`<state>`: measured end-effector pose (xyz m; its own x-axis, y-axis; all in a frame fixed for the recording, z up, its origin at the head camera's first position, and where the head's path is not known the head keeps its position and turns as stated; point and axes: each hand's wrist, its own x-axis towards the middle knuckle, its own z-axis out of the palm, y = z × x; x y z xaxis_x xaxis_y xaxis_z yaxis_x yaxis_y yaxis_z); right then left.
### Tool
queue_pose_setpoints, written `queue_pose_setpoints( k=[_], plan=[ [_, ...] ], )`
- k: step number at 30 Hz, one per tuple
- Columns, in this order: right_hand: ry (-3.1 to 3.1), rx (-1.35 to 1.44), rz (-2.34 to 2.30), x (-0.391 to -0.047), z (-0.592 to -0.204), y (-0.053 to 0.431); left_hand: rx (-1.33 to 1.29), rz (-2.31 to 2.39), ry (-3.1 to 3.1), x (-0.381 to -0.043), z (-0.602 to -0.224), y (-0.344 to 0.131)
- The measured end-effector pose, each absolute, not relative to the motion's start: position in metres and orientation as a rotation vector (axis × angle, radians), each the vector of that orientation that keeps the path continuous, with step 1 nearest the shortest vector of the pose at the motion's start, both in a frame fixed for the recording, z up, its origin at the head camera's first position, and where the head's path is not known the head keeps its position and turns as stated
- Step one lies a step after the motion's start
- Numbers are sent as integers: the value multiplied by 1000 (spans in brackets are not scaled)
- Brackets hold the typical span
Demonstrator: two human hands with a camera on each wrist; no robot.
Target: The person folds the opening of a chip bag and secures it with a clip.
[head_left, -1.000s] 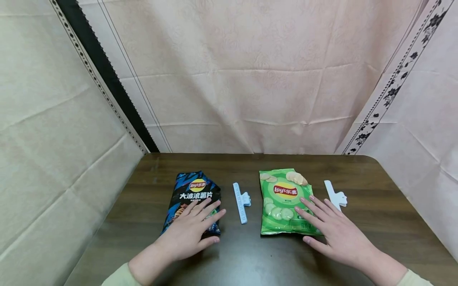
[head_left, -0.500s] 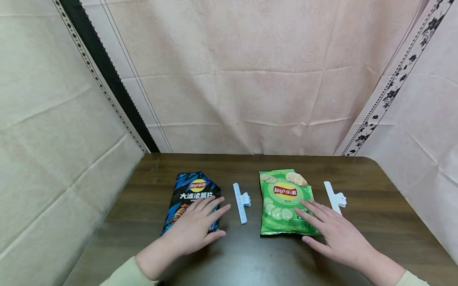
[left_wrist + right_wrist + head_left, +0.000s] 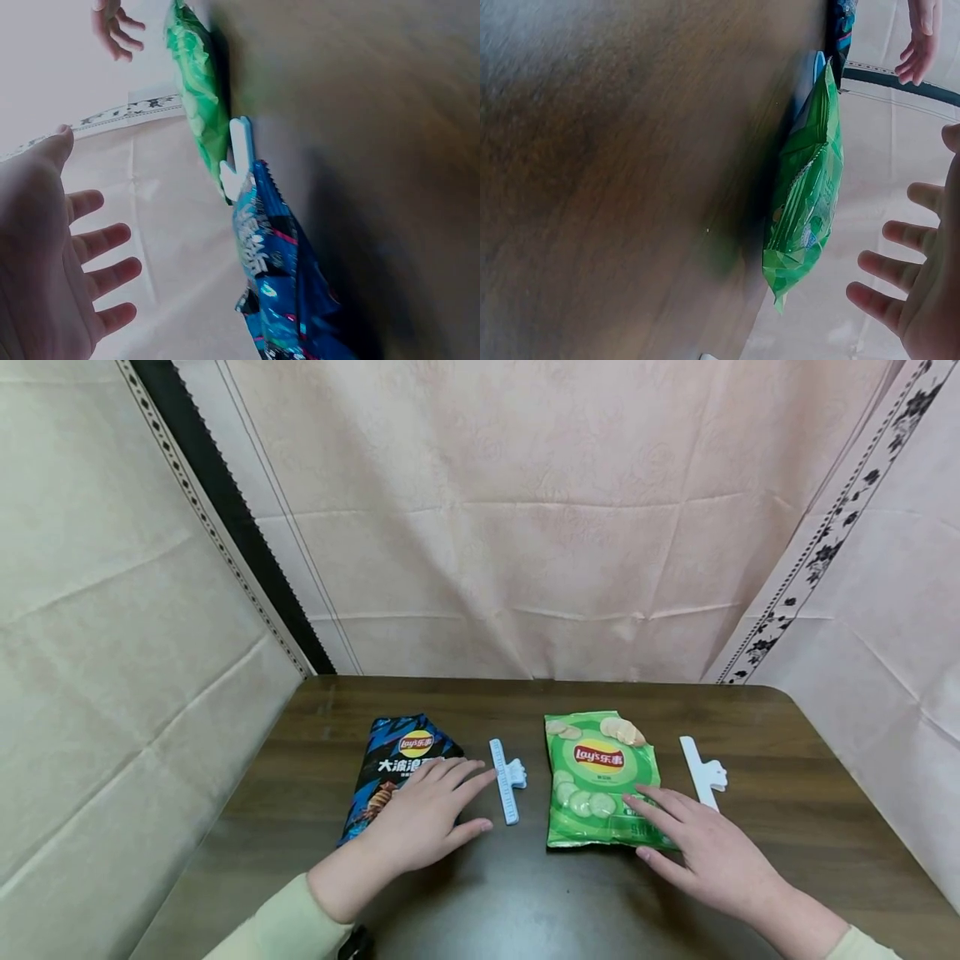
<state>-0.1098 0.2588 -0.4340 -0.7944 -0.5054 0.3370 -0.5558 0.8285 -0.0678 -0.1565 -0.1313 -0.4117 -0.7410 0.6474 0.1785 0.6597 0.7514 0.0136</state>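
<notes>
A dark blue and black bag of chips point(image 3: 382, 768) lies on the left of the table. My left hand point(image 3: 416, 822) is held above its lower right part, fingers extended and holding nothing; the left wrist view shows a gap between this hand and the bag point(image 3: 270, 262). A green bag of chips point(image 3: 600, 789) lies right of centre. Over its lower right corner hovers my right hand point(image 3: 712, 852), fingers spread and apart from the bag. Between the bags lies a light blue bag clip point(image 3: 507, 781). A white bag clip point(image 3: 703, 772) lies beyond the right hand, partly hidden.
The brown wooden table point(image 3: 555, 910) has rounded far corners. Pale cloth point(image 3: 525, 527) hangs behind it and on both sides. A small black object point(image 3: 356, 942) shows beneath the left sleeve.
My left hand has moved right and slightly up the view, towards the light blue clip. My right hand has hardly moved. Bags and clips lie where they were.
</notes>
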Motion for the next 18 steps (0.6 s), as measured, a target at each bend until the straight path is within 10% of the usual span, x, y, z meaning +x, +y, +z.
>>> queue_pose_setpoints(
  k=[18],
  plan=[
    [-2819, 408, 454, -108, -428, 256, -805, -254, -2928, -179, -396, -86]
  ],
)
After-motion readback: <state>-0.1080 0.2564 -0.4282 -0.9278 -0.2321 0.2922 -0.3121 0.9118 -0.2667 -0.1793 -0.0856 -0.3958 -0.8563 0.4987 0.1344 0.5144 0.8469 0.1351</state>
